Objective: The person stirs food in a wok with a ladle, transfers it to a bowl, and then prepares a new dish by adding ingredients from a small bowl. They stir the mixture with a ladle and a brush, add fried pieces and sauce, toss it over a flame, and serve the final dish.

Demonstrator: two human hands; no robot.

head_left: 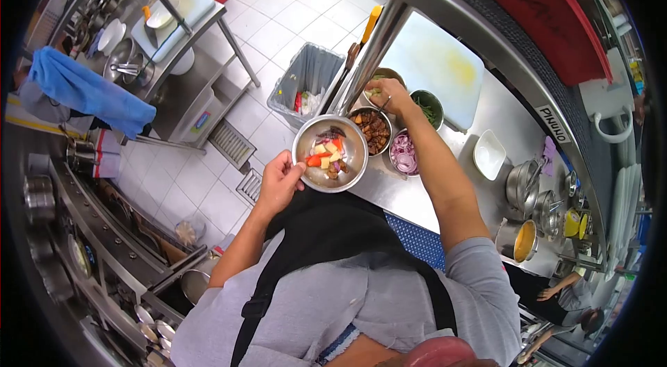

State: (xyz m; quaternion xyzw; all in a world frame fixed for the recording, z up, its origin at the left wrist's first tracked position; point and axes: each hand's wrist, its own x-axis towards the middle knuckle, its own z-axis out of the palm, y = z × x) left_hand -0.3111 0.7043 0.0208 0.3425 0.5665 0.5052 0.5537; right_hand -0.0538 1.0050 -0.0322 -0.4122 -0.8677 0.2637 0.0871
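My left hand (281,183) grips the rim of a round metal bowl (303,132), thumb on the edge. Inside it lie orange-red pieces (318,159), pale yellow chunks (325,164) and some darker bits. My right hand (391,95) reaches down into a metal container (393,74) of pale green pieces, with its fingers drawn together; whatever they grasp is hidden. Around that hand stand a container of brown chopped chunks (376,132), one of sliced red onion (403,154) and one of chopped greens (425,112).
A white cutting board (438,61) lies behind the containers, and a white dish (489,155) is to the right. A metal post (375,54) rises beside my right hand. A lined bin (292,82) stands left of the counter. Another person's hand (549,293) shows at lower right.
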